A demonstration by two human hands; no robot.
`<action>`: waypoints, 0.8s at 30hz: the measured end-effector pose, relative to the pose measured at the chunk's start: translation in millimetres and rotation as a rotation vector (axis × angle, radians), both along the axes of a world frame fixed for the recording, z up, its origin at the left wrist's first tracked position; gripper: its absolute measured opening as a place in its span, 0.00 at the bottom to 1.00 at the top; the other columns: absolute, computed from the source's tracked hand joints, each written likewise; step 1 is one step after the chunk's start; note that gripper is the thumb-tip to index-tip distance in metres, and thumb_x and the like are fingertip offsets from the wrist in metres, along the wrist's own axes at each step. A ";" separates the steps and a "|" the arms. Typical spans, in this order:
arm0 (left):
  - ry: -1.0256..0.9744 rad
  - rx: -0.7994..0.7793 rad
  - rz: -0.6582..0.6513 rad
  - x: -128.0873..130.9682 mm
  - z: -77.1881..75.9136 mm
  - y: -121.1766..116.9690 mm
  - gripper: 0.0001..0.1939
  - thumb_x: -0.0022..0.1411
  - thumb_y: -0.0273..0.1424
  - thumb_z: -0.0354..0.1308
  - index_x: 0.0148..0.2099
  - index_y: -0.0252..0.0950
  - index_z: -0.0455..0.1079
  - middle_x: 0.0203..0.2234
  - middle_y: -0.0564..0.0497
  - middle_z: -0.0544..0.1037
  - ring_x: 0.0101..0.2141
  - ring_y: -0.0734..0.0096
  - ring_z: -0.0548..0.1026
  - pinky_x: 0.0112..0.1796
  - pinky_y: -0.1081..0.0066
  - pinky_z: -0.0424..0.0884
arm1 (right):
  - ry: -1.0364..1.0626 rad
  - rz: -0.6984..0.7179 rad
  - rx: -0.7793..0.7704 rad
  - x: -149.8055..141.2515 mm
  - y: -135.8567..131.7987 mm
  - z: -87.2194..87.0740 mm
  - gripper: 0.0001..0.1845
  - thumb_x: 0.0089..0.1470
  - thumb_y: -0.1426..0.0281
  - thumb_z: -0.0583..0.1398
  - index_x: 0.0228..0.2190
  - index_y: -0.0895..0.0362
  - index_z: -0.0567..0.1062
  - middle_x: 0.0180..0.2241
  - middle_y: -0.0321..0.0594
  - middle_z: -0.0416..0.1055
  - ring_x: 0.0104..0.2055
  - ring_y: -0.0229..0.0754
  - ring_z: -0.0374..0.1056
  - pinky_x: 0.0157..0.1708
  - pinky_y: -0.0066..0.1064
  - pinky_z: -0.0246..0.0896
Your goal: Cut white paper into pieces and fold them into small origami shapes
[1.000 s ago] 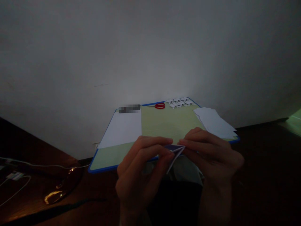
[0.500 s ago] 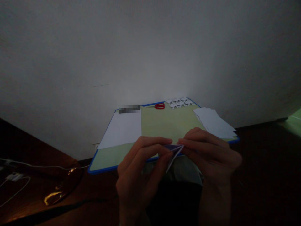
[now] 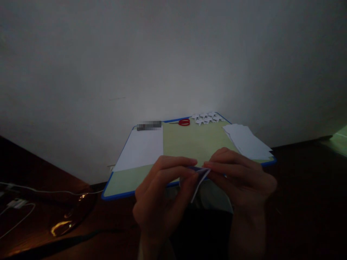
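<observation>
A small folded piece of paper [image 3: 200,180], white along its edges and dark in its shaded folds, is held above the near edge of the table. My left hand [image 3: 165,191] pinches its left side between thumb and fingers. At the upper right corner of the paper, the fingertips of my right hand [image 3: 238,177] are closed on it. My fingers hide part of the folds.
The light green table [image 3: 189,141] has a blue rim and stands against a grey wall. On it lie a white sheet [image 3: 141,148], red-handled scissors [image 3: 184,122], several small folded paper shapes [image 3: 207,118] and a stack of paper [image 3: 248,141]. White cables [image 3: 54,191] run at left.
Both hands have shifted very slightly, and the folded paper has tilted a little between them. The things on the table have not moved.
</observation>
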State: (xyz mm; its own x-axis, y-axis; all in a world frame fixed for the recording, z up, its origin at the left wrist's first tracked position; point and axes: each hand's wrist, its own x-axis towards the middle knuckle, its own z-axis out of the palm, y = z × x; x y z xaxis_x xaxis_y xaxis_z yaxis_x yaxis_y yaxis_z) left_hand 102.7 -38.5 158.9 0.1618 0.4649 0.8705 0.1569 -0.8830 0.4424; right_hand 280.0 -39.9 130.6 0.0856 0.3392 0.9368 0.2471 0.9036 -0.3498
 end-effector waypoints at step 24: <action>-0.182 0.121 0.047 0.6 -8.8 16.2 0.19 0.60 0.16 0.70 0.49 0.43 0.82 0.37 0.53 0.83 0.34 0.71 0.79 0.32 0.69 0.75 | 0.088 -0.170 0.103 -3.3 3.6 4.2 0.22 0.57 0.80 0.69 0.49 0.47 0.84 0.35 0.37 0.82 0.33 0.43 0.76 0.27 0.38 0.71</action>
